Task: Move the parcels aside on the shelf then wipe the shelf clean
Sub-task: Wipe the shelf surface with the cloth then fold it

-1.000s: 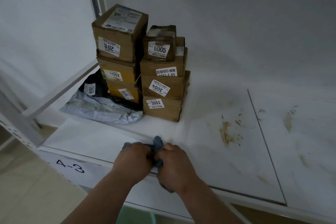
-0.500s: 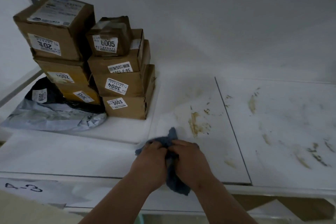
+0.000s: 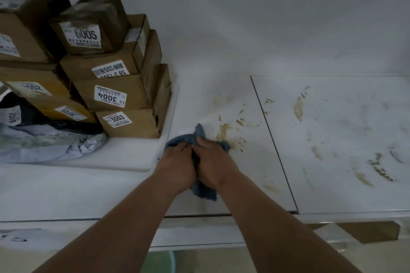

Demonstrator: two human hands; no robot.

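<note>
Wiping stage: parcels aside, stains remaining

Status as I read it from the head view: both hands work one blue cloth (image 3: 200,139) on the white shelf (image 3: 221,99). My left hand (image 3: 177,162) and right hand (image 3: 213,159) sit side by side, touching, with the fingers (image 3: 203,142) curled down into the bunched cloth, so both hands hold it. One tail of the cloth hangs out below the wrists; another corner sticks up just beyond the fingers.

1. Parcels. The stacked cardboard parcels (image 3: 124,95) stand to the left of the fingers and beyond them, with a grey mailer bag (image 3: 48,142) further left. I judge the moving step done: the stained area holds no parcel.

2. Wiping. The nearest brown stain (image 3: 224,133) lies just to the right of the fingers, touching the cloth's edge. It is unsmeared in most of its spread, so I judge wiping barely begun.

3. Remaining work. Further brown streaks (image 3: 298,108) and a second cluster (image 3: 377,166) lie well to the right of the fingers, past the seam between shelf panels. All of these are left to clean.
</note>
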